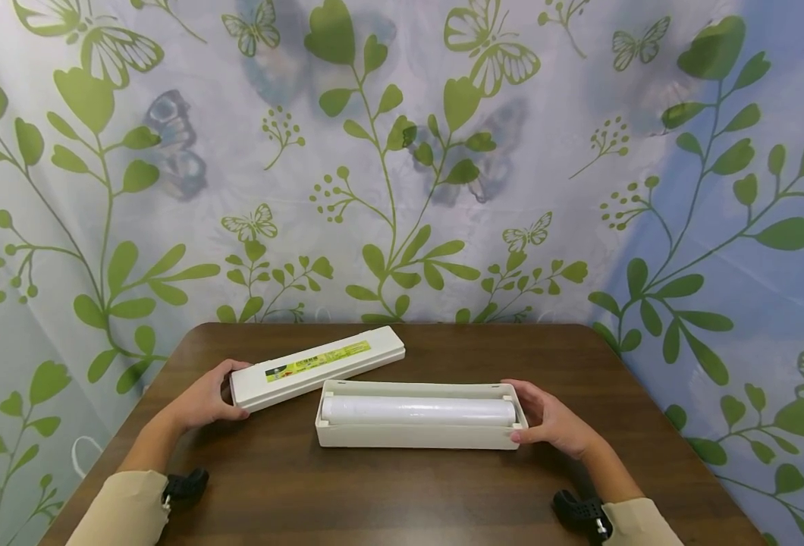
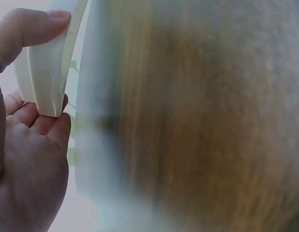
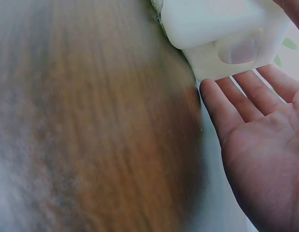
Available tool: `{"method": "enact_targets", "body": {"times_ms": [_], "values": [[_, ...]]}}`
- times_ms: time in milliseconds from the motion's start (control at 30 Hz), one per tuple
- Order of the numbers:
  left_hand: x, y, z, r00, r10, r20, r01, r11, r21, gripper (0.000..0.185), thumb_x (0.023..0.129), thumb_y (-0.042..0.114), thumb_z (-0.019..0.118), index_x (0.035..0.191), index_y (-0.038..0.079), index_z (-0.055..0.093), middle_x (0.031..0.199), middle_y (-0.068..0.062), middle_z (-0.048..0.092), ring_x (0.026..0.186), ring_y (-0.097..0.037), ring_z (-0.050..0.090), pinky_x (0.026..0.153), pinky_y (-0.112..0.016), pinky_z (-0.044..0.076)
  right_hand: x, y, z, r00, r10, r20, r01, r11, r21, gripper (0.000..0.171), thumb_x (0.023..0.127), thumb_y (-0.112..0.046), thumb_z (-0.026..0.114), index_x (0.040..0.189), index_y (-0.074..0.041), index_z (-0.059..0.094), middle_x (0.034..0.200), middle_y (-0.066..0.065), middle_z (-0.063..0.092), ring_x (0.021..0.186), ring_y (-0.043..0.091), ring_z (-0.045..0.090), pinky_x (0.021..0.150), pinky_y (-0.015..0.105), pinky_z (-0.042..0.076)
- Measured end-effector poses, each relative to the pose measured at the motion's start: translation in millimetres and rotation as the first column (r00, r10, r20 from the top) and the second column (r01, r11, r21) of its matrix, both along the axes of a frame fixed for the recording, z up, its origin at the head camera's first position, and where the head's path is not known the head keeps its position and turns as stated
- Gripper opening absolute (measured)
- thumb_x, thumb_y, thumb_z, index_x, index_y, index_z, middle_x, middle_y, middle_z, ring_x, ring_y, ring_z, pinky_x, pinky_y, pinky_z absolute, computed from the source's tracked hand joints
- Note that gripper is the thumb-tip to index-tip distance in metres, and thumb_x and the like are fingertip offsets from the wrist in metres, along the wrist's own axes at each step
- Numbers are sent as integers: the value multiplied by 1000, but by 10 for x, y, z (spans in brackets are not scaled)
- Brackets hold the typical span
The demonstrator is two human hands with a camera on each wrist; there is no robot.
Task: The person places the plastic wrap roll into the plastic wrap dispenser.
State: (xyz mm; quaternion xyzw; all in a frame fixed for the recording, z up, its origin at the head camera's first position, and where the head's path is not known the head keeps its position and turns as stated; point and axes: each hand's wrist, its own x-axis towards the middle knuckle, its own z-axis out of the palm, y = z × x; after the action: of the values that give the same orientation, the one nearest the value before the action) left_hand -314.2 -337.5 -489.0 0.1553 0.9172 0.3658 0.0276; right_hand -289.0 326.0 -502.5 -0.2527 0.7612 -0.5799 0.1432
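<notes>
head view, table: brown wooden table [image 1: 402, 500] in front of a leaf-and-butterfly curtain [image 1: 402, 152]. The two white pieces sit around its middle.
head view, lid: the long white lid [image 1: 316, 365] with the green-yellow label lies at an angle, running from your left side toward the far edge, just behind the box.
head view, box: the open white box [image 1: 419, 434] lies parallel to the near edge with a roll of clear film [image 1: 418, 410] lying lengthwise inside it.
head view, left hand: your left hand [image 1: 204, 398] is wrapped around the lid's near-left end, fingers curled on it.
head view, right hand: your right hand [image 1: 555, 421] sits against the box's right end, thumb at the front corner, fingers around the end wall.
head view, wrists: black camera mounts [image 1: 185, 485] show at both beige sleeves.
left wrist view: pretty blurry, but your left hand [image 2: 23, 159] clearly has the lid's end [image 2: 48, 72] pinched, thumb on top and fingers under it. Table surface is a brown smear.
right wrist view: your right hand [image 3: 265, 145] is mostly flat, fingers straight, fingertips up at the box's end [image 3: 222, 38]. Can't tell whether the thumb is pressing, it's barely in the shot.
</notes>
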Motion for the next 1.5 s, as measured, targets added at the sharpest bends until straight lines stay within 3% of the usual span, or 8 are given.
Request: {"method": "enact_targets", "body": {"times_ms": [233, 567, 867, 1167, 1500], "values": [[14, 2, 47, 999, -4, -49, 3, 1000, -21, 82, 72, 33, 93, 136, 5, 51, 136, -14, 59, 118, -26, 55, 93, -23, 46, -3, 1, 15, 1000, 9, 1, -9, 1000, -12, 87, 83, -4, 81, 155, -1, 31, 152, 31, 41, 124, 7, 58, 98, 28, 55], [73, 40, 17, 995, -8, -104, 7, 1000, -10, 85, 71, 32, 95, 141, 6, 54, 135, -14, 60, 110, -12, 54, 93, -14, 44, 0, 5, -16, 999, 33, -35, -35, 999, -37, 86, 83, -1, 79, 153, 5, 30, 149, 36, 40, 122, 8, 58, 95, 29, 57], [123, 115, 46, 995, -14, -101, 29, 988, 149, 82, 74, 20, 93, 142, 1, 51, 133, -21, 58, 102, -8, 58, 85, -13, 47, -1, 16, -37, 998, 38, -48, -39, 999, -25, 84, 84, -1, 78, 153, 4, 31, 149, 35, 41, 124, 7, 58, 97, 27, 55], [157, 147, 40, 989, 17, -148, 10, 983, 181, 78, 75, 22, 93, 141, 5, 56, 137, -18, 60, 107, -1, 54, 91, -4, 41, 7, 8, -34, 999, 25, -29, -26, 999, -25, 84, 83, -2, 80, 153, 1, 33, 149, 32, 42, 122, 10, 59, 97, 30, 56], [193, 213, 20, 989, 10, -145, 37, 949, 313, 75, 76, 10, 90, 141, -1, 54, 138, -24, 57, 105, 1, 58, 89, -6, 47, 6, 15, -37, 999, 11, -31, -11, 1000, -1, 84, 83, -4, 80, 153, -1, 34, 150, 31, 43, 123, 9, 58, 97, 28, 55]]}}
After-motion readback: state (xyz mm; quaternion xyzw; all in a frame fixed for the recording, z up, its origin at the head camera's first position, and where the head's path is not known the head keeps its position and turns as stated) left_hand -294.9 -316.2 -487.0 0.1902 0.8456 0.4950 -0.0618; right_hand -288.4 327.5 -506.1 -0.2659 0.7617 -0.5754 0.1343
